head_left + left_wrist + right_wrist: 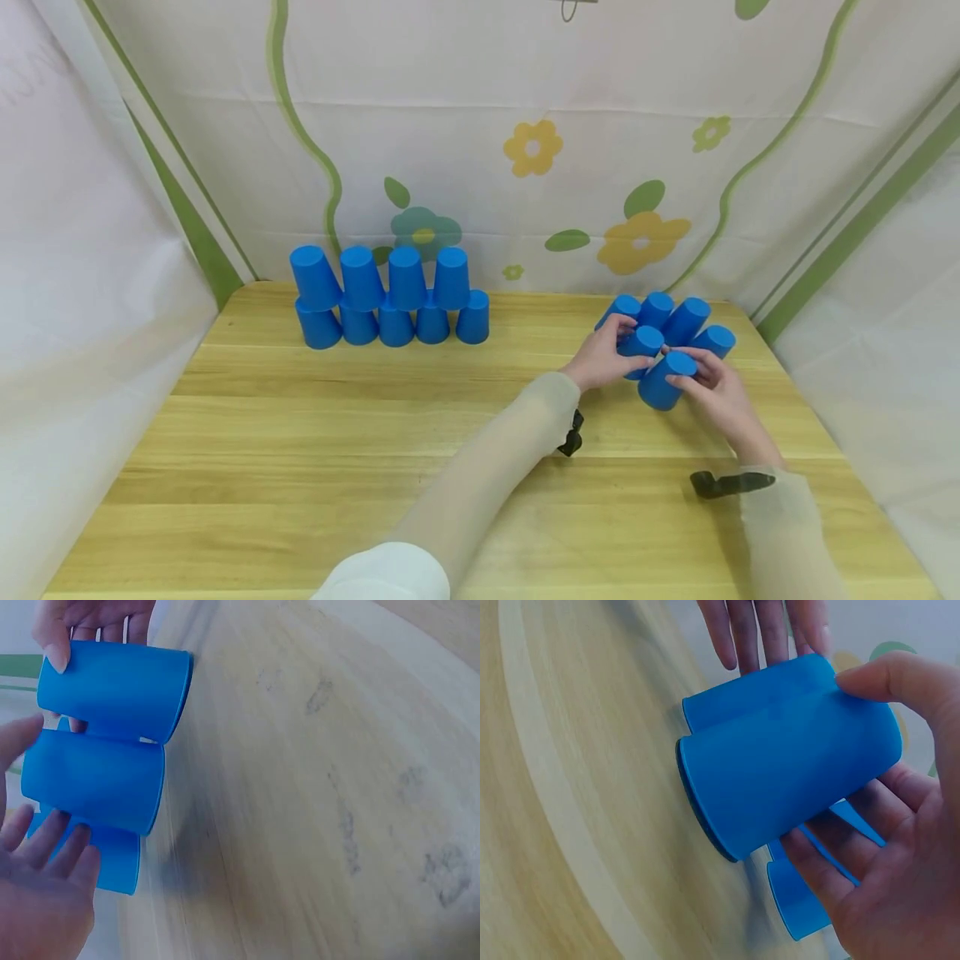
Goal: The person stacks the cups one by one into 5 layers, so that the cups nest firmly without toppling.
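Note:
Upside-down blue plastic cups are grouped at the right of the table. My left hand (pixel 602 354) holds one blue cup (pixel 641 340), thumb on the near side and fingers on the far side. Just in front and to the right, my right hand (pixel 723 396) grips another blue cup (pixel 664 385) between thumb and fingers. In the right wrist view that cup (pixel 780 765) is tilted, its rim seemingly off the table. Both held cups sit close together in the left wrist view, the left-hand cup (pixel 94 780) below the right-hand one (pixel 116 686).
Behind the hands stand several more blue cups (pixel 687 321). At the back left, several inverted cups (pixel 397 323) form a row, with a second row (pixel 407 279) stacked on top. The wooden table (pixel 300 467) meets a white patterned curtain (pixel 450 75) behind.

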`<state>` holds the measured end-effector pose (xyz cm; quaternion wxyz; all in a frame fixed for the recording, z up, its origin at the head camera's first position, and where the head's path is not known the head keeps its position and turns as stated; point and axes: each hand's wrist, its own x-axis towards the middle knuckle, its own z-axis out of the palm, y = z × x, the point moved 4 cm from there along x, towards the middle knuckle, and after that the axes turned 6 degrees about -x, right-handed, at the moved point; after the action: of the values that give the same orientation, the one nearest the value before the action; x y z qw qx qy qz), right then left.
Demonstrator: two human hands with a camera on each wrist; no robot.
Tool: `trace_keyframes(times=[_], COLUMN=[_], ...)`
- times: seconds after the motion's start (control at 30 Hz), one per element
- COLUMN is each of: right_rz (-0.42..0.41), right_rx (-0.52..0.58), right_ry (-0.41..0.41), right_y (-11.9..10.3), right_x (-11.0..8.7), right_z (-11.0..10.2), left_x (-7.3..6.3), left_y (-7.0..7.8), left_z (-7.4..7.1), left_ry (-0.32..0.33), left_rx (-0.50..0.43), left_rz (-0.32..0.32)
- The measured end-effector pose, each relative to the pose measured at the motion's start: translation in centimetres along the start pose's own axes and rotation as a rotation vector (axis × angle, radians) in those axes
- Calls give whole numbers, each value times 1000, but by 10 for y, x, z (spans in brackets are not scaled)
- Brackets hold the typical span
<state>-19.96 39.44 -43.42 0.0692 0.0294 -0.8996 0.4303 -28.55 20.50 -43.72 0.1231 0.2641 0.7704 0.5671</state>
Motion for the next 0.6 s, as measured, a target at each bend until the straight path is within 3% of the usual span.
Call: trace_keyframes(times=[0.2,0.37,0.6], right_rz=[71,121,118], right_rx=[-24,-48,-46], right_ry=[-3,-25,-22], right_y=[4,4,6], right_x=[-3,-4,-5], right_z=[-4,-5,-6], left_x=[0,-2,-5], left_y=[3,2,7], left_z=[-1,-4,-10], left_ry=[34,69,59], left_rx=[113,64,27], left_rz=[19,13,24])
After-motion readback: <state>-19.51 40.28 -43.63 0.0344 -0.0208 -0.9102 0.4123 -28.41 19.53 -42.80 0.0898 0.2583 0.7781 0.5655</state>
